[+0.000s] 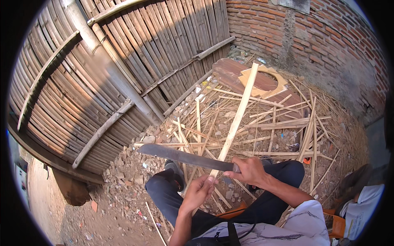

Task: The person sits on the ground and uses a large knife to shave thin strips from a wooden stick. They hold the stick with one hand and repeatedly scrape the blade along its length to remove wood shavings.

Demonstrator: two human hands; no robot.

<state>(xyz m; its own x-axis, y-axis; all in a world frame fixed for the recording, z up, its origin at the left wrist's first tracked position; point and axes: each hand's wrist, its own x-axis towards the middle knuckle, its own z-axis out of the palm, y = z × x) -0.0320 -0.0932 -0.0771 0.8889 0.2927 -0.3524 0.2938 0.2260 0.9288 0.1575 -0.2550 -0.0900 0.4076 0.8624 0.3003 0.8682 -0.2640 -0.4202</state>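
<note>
Left hand (199,193): gripping pale strip (240,115) near lower end, seemingly steadying it. Right hand (250,171): clasping machete (184,157), apparently keeping it aligned across strip. Loose strips (307,135): lying beyond.

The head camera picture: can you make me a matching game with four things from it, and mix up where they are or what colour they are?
Things:
1. Machete
2. Long pale strip
3. Brick wall
4. Slatted fence

Places and colours:
A. Orange-red, at the upper right
B. Held at its lower end by the left hand
C. Brownish, at the upper left
D. Held by the right hand, its blade pointing left

Right pairs: 1-D, 2-B, 3-A, 4-C
</note>
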